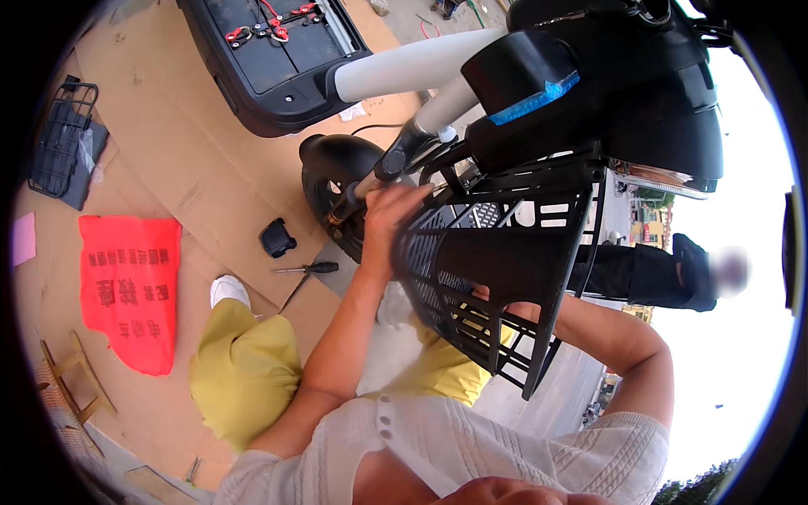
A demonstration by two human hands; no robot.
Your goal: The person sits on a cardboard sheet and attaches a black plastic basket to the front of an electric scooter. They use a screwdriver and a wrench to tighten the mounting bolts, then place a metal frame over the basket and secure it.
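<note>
A black plastic basket (497,261) sits at the front of a scooter, beside its fork (400,156). My left hand (391,210) is up against the basket's underside by the fork. Its fingers are pressed together, and what they pinch is hidden. My right hand (523,310) reaches in at the basket's right side. Slats cover most of its fingers, so its grip is unclear. Above the basket is the scooter's black front body (623,109), with a strip of blue tape (539,99) on it.
A screwdriver (316,268) and a small black plastic part (277,238) lie on cardboard (168,151) left of the wheel (341,172). Farther left are a red printed bag (130,290) and a black rack (71,139). A person in dark clothes (648,273) stands beyond the basket.
</note>
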